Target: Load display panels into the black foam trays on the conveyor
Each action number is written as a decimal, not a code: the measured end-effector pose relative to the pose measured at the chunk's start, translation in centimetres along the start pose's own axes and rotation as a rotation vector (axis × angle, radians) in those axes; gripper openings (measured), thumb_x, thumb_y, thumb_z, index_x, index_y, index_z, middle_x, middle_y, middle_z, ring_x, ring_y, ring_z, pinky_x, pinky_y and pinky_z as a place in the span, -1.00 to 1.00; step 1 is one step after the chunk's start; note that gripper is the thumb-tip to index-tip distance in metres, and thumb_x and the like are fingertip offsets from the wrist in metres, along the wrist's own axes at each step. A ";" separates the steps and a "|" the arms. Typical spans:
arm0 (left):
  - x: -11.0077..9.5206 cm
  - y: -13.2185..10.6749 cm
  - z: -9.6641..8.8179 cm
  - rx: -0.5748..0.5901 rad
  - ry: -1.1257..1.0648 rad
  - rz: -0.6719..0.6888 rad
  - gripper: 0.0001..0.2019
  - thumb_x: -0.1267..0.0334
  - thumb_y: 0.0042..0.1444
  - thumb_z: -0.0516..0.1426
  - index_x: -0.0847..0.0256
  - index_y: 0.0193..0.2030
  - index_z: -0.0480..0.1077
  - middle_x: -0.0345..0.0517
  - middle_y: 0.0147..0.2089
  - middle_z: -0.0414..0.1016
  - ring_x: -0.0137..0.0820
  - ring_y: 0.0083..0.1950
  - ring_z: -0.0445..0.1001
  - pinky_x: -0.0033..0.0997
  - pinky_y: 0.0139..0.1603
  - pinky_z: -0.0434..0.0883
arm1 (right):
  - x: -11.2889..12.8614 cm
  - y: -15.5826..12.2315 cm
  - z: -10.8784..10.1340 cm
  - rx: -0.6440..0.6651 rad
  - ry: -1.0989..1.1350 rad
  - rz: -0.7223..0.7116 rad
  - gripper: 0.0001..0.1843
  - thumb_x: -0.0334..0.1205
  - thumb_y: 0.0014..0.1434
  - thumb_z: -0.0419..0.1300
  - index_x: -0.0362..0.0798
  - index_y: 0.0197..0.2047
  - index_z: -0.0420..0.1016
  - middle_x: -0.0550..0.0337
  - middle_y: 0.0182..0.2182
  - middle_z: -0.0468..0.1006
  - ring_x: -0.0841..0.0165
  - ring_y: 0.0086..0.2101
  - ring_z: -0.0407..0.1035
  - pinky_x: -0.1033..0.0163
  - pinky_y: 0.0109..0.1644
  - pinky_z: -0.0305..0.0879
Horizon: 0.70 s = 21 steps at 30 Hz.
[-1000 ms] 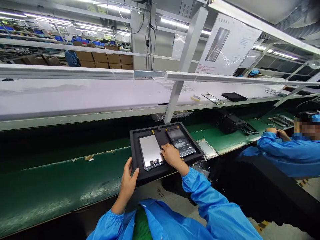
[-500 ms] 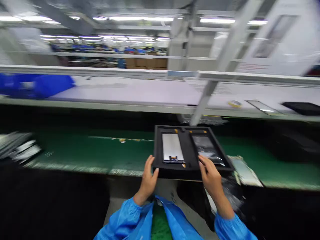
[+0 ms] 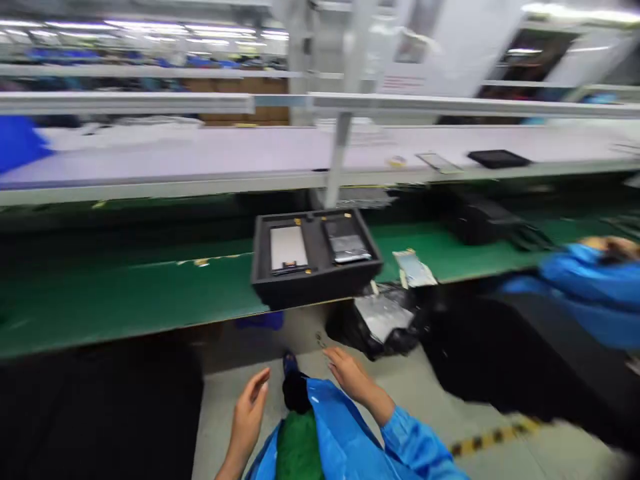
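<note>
Green conveyor belt (image 3: 125, 300) holds a black tray (image 3: 316, 290) lengthwise, hands (image 3: 247, 417) below it.

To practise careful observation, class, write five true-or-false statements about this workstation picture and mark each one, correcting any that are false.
1. The left hand and right hand hold nothing. True.
2. The hands grip the black foam tray. False: they are apart from it, near the person's body.
3. The tray rests on the green conveyor belt. True.
4. The silver panel lies in the tray's right compartment in view. False: it lies in the left one; a dark panel lies in the right.
5. A co-worker's blue sleeve shows at the right of view. True.
</note>
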<state>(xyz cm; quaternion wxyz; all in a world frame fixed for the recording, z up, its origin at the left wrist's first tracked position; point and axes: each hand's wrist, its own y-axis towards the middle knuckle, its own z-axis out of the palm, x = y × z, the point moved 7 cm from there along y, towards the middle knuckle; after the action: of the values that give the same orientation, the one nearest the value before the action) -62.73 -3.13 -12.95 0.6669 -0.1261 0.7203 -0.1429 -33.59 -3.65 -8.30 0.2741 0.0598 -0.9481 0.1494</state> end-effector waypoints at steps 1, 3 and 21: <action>1.5 -0.4 0.3 0.037 -0.007 -0.052 -0.37 -0.27 0.04 0.25 0.22 0.04 0.55 0.23 0.14 0.62 0.11 0.26 0.53 0.19 0.37 0.38 | -1.3 -1.0 -0.1 0.027 -0.005 0.073 -0.48 -0.38 0.32 0.06 -0.05 0.30 0.45 -0.09 0.21 0.55 0.14 0.20 0.47 0.01 0.30 0.43; 3.6 -0.9 1.4 0.120 -0.020 -0.131 -0.32 -0.33 -0.04 0.27 0.21 0.02 0.54 0.22 0.12 0.63 0.13 0.22 0.55 0.20 0.35 0.40 | -4.2 -3.1 -1.0 0.027 -0.021 0.216 -0.44 -0.39 0.30 0.06 -0.08 0.35 0.41 -0.13 0.25 0.51 0.12 0.24 0.43 0.00 0.34 0.36; 4.1 -1.1 23.8 0.274 0.050 -0.261 -0.25 -0.44 -0.31 0.35 0.15 -0.14 0.57 0.20 -0.02 0.70 0.13 0.08 0.65 0.05 0.22 0.54 | -38.8 -2.1 -18.9 -0.188 -0.213 0.874 -0.31 -0.27 0.37 0.10 -0.23 0.50 0.09 -0.39 0.44 0.13 0.01 0.38 0.16 0.07 0.41 0.09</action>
<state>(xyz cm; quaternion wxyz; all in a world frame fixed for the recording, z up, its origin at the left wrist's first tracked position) -39.35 -6.60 -17.95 0.6356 -0.1228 0.6880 -0.3281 9.02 1.57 -13.48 0.0907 -0.3559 -0.9167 0.1574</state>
